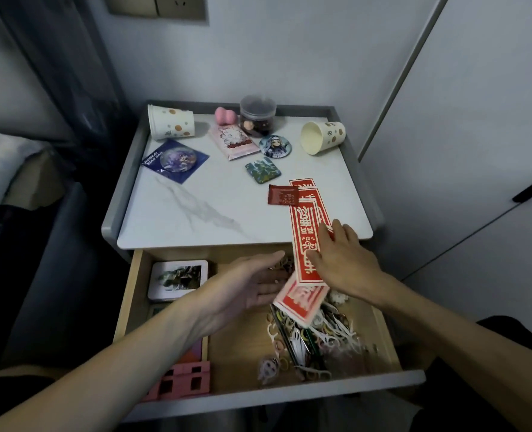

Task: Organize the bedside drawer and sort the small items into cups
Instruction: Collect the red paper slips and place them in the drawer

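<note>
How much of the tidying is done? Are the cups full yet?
Barely started. Done: some badges sit out on the nightstand top. In hand: the right hand touches the red paper strips; the left hand is open over the drawer. Left: both paper cups lie tipped over, and the pile of small items is unsorted.

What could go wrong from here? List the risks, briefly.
1. The red paper strips hang over the tabletop's front edge under the right hand. They may slide into the open drawer and mix with the floss picks.
2. The left cup and the right cup lie on their sides, so small items put in could spill out unless the cups are stood up first.
</note>
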